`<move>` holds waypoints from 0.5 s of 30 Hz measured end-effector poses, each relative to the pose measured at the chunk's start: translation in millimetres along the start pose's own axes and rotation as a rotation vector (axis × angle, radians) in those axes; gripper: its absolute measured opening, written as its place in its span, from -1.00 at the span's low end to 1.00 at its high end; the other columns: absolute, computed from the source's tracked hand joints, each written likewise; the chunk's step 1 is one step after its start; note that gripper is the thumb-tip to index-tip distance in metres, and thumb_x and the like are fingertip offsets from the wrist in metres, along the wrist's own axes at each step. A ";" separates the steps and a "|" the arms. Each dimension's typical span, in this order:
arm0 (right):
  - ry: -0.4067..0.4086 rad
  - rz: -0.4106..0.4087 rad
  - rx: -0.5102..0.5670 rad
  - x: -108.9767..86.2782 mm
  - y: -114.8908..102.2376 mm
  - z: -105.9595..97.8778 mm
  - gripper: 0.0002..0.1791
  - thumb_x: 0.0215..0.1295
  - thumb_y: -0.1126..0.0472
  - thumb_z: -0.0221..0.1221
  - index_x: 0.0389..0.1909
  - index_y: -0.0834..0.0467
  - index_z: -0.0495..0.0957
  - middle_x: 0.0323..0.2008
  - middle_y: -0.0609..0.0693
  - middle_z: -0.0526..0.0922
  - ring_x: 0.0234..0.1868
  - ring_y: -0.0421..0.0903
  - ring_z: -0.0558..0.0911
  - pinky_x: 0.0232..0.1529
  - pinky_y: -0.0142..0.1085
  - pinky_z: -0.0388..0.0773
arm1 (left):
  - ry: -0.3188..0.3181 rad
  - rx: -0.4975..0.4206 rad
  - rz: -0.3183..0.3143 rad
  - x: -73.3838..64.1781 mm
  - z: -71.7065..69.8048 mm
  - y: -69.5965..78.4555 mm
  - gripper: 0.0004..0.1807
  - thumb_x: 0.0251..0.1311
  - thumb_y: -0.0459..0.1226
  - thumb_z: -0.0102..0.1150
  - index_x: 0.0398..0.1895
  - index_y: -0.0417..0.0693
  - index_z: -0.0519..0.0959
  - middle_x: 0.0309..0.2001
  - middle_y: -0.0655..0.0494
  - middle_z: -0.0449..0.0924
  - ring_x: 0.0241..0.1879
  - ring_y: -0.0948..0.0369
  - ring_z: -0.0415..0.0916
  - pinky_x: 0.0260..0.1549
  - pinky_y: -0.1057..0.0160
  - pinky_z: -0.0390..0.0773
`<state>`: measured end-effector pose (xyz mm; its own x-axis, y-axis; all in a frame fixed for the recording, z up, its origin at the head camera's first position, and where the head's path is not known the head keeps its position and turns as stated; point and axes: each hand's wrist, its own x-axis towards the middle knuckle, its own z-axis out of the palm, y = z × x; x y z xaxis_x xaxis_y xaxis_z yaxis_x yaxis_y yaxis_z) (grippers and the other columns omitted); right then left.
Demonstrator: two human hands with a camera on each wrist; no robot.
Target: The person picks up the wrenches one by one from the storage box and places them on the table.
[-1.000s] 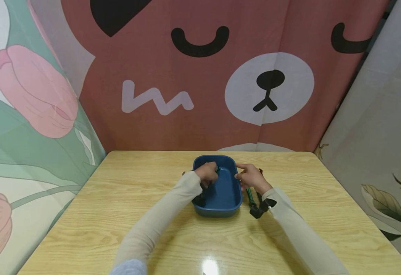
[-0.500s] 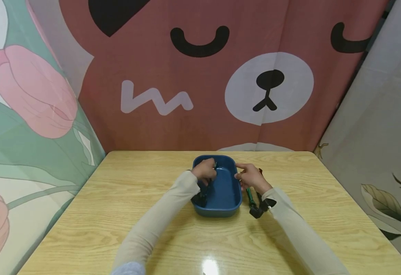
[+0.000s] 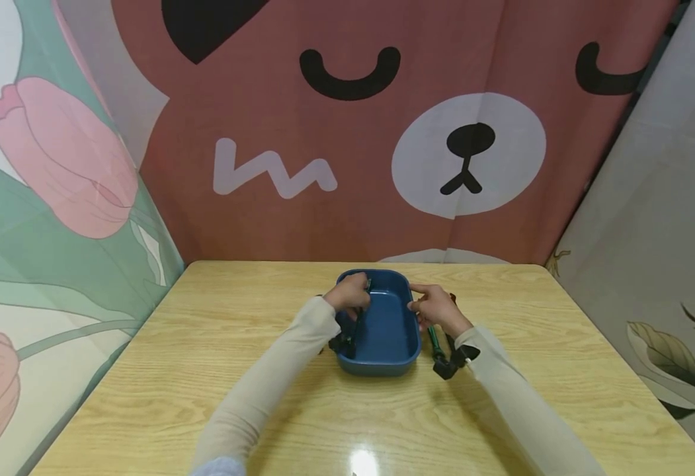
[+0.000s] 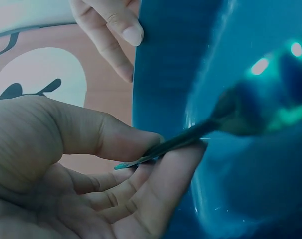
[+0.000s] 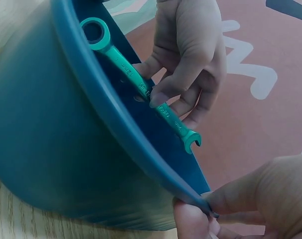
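Over the left side of a deep blue plastic bin (image 3: 387,330), my left hand (image 3: 347,294) pinches a shiny green combination wrench (image 5: 128,72) by the middle of its shank, thumb against fingers. The wrench's ring end and open-jaw end both show in the right wrist view; it slants above the bin's inside. In the left wrist view one rounded end of the wrench points away from the fingers, blurred. My right hand (image 3: 439,311) grips the bin's right rim, the thumb and fingers on either side of the wall, as the right wrist view shows.
The bin stands on a wood-grain table (image 3: 252,317) near its back edge. A slim green thing (image 3: 434,338) lies beside the bin, partly under the right forearm, near the black wrist camera (image 3: 444,368). A printed bear curtain (image 3: 353,152) hangs behind the table.
My left hand has shifted a little to the left over the bin, with the wrench in its fingers. The right hand and the bin have stayed in place.
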<state>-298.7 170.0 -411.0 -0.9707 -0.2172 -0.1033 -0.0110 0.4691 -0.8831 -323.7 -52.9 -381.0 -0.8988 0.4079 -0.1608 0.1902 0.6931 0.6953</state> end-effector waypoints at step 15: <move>0.002 0.010 0.002 -0.5 0.5 -0.3 -0.35 0.45 0.38 0.09 0.52 0.21 0.17 -0.52 0.16 0.55 -0.69 -0.11 0.50 -0.44 0.05 0.71 | 0.050 -0.077 -0.014 -6.4 -3.5 0.0 -0.79 0.14 -0.55 0.09 -0.30 -0.21 0.30 -0.26 -0.13 0.49 -0.75 0.17 0.44 -0.47 0.02 0.74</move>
<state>-298.3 170.6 -411.3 -0.9712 -0.2108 -0.1107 -0.0014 0.4697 -0.8828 -319.4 -57.6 -377.4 -0.9201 0.3670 -0.1370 0.1484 0.6502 0.7451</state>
